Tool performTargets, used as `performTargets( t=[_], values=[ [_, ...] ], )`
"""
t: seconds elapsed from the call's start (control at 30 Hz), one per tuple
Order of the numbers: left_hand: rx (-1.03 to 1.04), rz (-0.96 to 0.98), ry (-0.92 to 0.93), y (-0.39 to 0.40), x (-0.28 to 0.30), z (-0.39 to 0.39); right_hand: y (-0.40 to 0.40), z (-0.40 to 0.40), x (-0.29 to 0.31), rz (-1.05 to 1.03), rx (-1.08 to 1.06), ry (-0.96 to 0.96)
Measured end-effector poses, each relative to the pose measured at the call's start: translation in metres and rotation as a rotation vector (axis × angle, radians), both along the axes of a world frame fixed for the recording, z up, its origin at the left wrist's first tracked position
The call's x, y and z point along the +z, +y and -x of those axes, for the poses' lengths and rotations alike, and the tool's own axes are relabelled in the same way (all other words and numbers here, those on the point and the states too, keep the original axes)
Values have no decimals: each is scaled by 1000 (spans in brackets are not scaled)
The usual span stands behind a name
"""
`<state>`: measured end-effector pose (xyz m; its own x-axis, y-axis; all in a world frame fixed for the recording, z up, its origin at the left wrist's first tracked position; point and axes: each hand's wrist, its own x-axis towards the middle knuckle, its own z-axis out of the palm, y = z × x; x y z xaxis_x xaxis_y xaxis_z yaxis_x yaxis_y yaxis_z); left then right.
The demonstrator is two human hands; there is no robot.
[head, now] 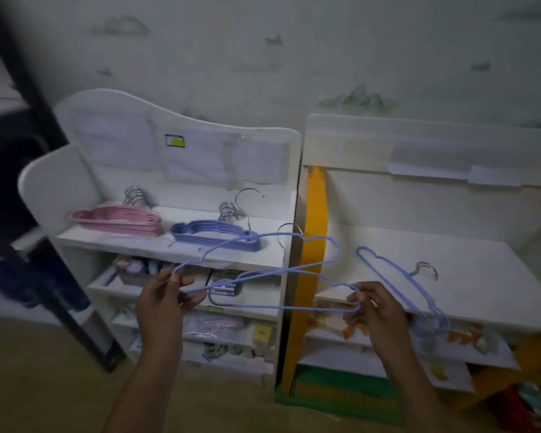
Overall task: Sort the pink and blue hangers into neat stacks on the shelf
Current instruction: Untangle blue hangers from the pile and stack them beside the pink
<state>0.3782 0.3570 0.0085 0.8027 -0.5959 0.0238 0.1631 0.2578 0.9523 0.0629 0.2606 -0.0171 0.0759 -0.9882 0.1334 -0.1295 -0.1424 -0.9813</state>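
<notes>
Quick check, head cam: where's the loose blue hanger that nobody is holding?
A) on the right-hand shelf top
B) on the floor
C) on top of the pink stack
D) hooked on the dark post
A: the loose blue hanger lies flat on the right shelf top, right of the right hand, while both hands hold other blue hangers in front of the shelves.

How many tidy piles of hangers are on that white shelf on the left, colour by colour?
Pink stack: 1
Blue stack: 1
Total: 2 stacks on the shelf
Not counted: the held blue hangers, pinched at the ends by the left hand and the right hand.
</notes>
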Motion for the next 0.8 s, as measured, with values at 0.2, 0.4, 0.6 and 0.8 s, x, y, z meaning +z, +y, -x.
performTargets(
  t=[0.2,0.4,0.6,0.8],
  values=[
    [19,-19,4,13,-2,-89,6,-93,-2,-3,-4,28],
    [9,-54,-3,13,-14,-170,6,-173,-10,-60,-18,10],
    [1,-67,29,12,-19,-218,1,-225,-18,-91,-6,-9],
    [9,-101,77,0,-31,-236,-19,-248,-24,-129,-19,-43]
  ],
)
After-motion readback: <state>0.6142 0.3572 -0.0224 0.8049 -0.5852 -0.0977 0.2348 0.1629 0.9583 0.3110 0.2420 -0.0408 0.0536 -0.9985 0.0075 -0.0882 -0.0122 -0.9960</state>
